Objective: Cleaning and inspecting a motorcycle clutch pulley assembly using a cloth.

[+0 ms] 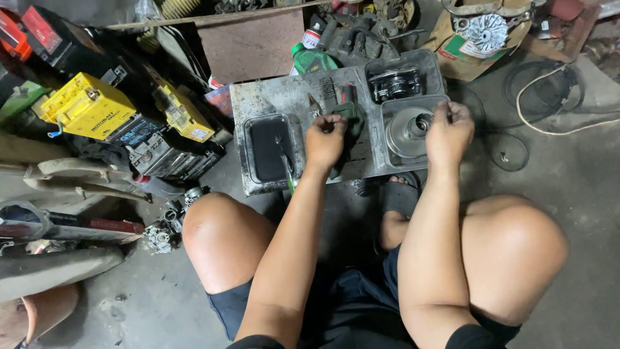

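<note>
A dented grey metal tray (271,97) lies on the floor in front of my knees. My left hand (325,140) is closed around a green-handled tool (349,111) lying on the tray's middle. My right hand (449,131) hovers over a round metal pulley part (405,132) in the tray's lower right compartment, fingertips pinched near the part's hub; whether it grips anything I cannot tell. A dark round engine part (395,83) sits in the upper right compartment. A well of black oil (270,147) fills the tray's left compartment, with a green-handled screwdriver (288,173) resting across it.
Yellow and black batteries (87,106) are stacked at the left beside scrap parts. A green bottle (311,59) and a cardboard box with a metal fan (485,31) sit behind the tray. Cables (542,90) and a round lid (508,152) lie on the concrete at the right.
</note>
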